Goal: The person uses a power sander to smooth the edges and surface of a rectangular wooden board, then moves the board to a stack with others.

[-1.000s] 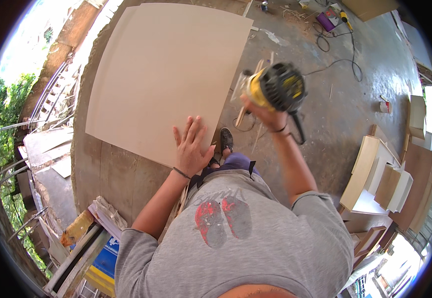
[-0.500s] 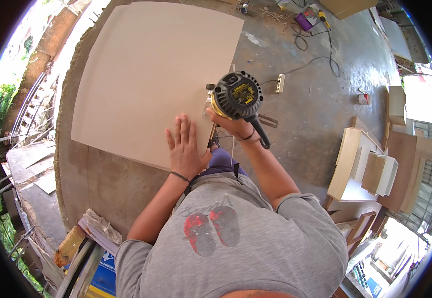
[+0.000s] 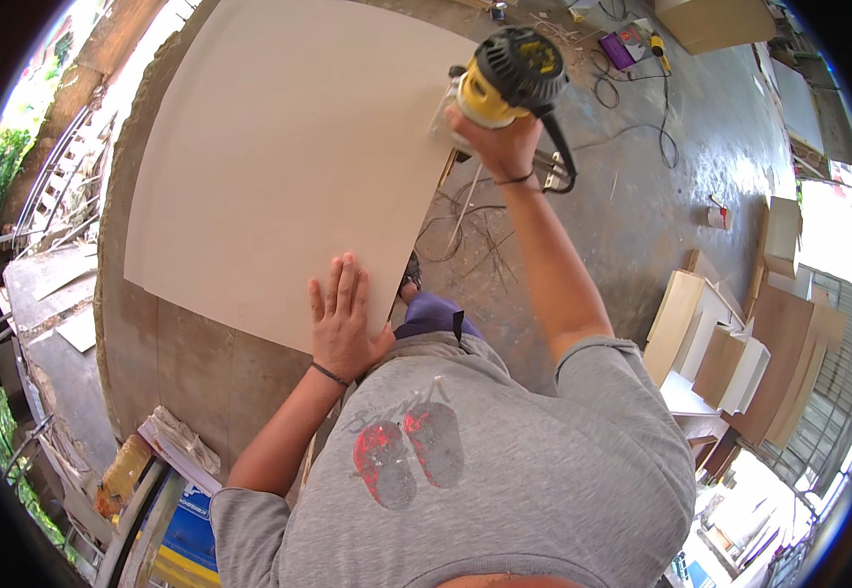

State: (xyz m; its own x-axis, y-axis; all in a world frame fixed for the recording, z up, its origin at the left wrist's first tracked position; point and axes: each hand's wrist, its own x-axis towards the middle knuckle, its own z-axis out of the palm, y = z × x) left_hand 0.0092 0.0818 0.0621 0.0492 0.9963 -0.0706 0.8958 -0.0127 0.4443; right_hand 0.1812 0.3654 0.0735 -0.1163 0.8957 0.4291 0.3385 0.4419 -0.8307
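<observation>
A large pale board [image 3: 269, 167] lies flat in front of me. At its right edge my right hand [image 3: 500, 147] grips a yellow and black trim router [image 3: 490, 96], its black cord [image 3: 565, 147] hanging down beside my wrist. The router's base rests against the board's edge; the bit is hidden. My left hand [image 3: 343, 318] lies flat on the board's near right corner, fingers stretched out and holding nothing.
On the floor to the right are a purple box [image 3: 627, 47], a yellow power tool [image 3: 657, 45], loose cords and a small paint can [image 3: 719, 217]. Wooden cabinet parts [image 3: 701, 333] stand farther right. A blue and yellow container [image 3: 189, 534] is at lower left.
My right hand has pushed the router away from me along the board's right edge. My left hand stays pressed on the board, lower in the view as the camera shifts.
</observation>
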